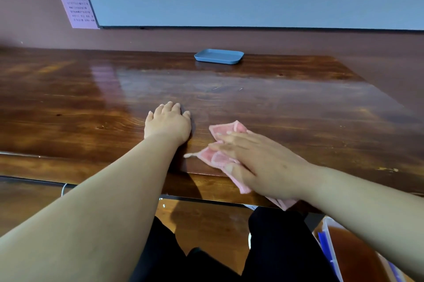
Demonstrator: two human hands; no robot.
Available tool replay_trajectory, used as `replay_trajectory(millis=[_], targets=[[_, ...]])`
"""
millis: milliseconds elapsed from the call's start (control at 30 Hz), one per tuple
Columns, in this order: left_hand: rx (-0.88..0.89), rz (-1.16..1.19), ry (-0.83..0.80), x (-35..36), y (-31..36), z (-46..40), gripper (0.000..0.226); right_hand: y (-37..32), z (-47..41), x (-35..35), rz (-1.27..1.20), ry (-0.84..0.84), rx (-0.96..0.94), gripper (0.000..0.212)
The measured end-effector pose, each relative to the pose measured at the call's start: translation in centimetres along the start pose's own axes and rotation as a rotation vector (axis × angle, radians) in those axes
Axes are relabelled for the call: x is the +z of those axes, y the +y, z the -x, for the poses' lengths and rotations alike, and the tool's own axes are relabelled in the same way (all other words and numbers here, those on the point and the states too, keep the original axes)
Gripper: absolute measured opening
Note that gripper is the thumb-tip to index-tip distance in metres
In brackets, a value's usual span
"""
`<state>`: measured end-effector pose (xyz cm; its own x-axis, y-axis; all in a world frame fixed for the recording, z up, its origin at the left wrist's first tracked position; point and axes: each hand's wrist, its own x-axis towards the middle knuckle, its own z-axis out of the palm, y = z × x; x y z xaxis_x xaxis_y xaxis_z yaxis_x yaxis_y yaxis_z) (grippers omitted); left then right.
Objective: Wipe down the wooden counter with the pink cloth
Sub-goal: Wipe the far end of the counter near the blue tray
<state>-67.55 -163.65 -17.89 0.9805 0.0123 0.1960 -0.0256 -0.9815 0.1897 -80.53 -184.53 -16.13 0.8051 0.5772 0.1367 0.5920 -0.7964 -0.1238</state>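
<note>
While the right hand (263, 162) presses flat, fingers straight, on the pink cloth (220, 144) at the bench's (298, 107) near edge, the left hand (168, 124) rests open just beside it (blue tray (219, 56) well beyond).

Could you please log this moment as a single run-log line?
step: wiping | right hand: flat on pink cloth | left hand: resting on wooden counter | blue tray: far edge

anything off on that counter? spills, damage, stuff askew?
Nothing major. The wooden counter shows pale chipped-looking flecks near its front right edge. The blue tray sits flat at the back. The pink cloth lies bunched under the right hand, one end hanging past the edge.
</note>
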Motion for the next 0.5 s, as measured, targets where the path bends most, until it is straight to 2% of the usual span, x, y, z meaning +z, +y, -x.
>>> replay_trajectory(millis=[133, 233, 333, 400, 500], targets=[[-0.009, 0.004, -0.003, -0.1, 0.1, -0.1, 0.051, -0.1, -1.9, -0.4, -0.082, -0.032, 0.044, 0.048], [0.006, 0.023, -0.019, -0.6, 0.1, -0.2, 0.05, -0.5, -4.0, -0.6, 0.011, -0.027, 0.103, 0.05], [0.03, 0.026, -0.083, -1.5, -0.7, -0.7, 0.049, -1.2, -2.7, -0.2, 0.018, -0.009, -0.006, 0.051], [0.005, 0.012, -0.037, -2.2, -1.9, -1.1, 0.043, -1.3, -1.5, -0.1, -0.011, -0.03, -0.066, 0.054], [-0.107, 0.016, 0.092, -2.8, -4.3, -1.3, 0.041, -1.3, -3.0, -0.1, -0.06, -0.064, -0.04, 0.053]])
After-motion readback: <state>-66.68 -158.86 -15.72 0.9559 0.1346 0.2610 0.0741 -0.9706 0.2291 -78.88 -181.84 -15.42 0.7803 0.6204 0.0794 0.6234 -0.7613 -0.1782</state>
